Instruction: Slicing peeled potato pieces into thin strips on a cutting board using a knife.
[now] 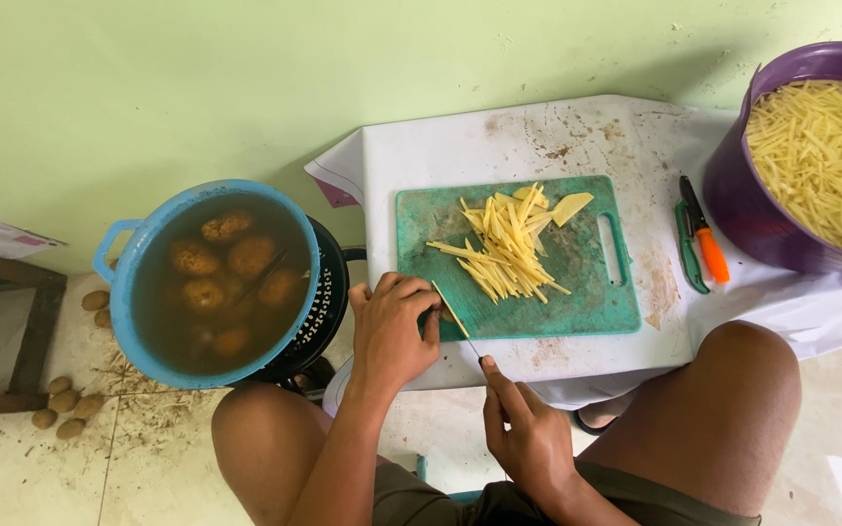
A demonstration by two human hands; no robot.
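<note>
A green cutting board lies on a low white table. A pile of yellow potato strips and a flat potato slice rest on the board. My left hand is curled over something at the board's near left corner; what it presses is hidden under the fingers. My right hand grips a knife handle, and the thin blade runs up along the left fingertips with a potato strip at its edge.
A blue bucket of murky water with several potatoes stands at the left, beside a black basket. A purple tub of potato strips sits at the right. An orange-handled peeler lies on the table. Loose potatoes lie on the floor.
</note>
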